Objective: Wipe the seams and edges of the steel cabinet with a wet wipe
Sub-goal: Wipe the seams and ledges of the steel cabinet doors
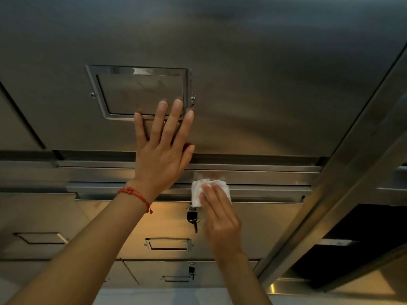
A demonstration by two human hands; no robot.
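Observation:
The steel cabinet [264, 84] fills the view, with a large upper door and drawers below. My left hand [163, 150], a red string bracelet on its wrist, lies flat with straight fingers on the upper door, just under a chrome label frame [97, 93]. My right hand [220, 216] presses a folded white wet wipe [197, 192] with straight fingers against the horizontal steel ledge [275, 190] between the door and the top drawer.
A key [192, 219] hangs in the lock right below the wipe. Lower drawers carry recessed handles [168, 244] and another lock with a key [191, 270]. A steel post [343, 179] runs diagonally at the right, with a dark opening [363, 234] beyond it.

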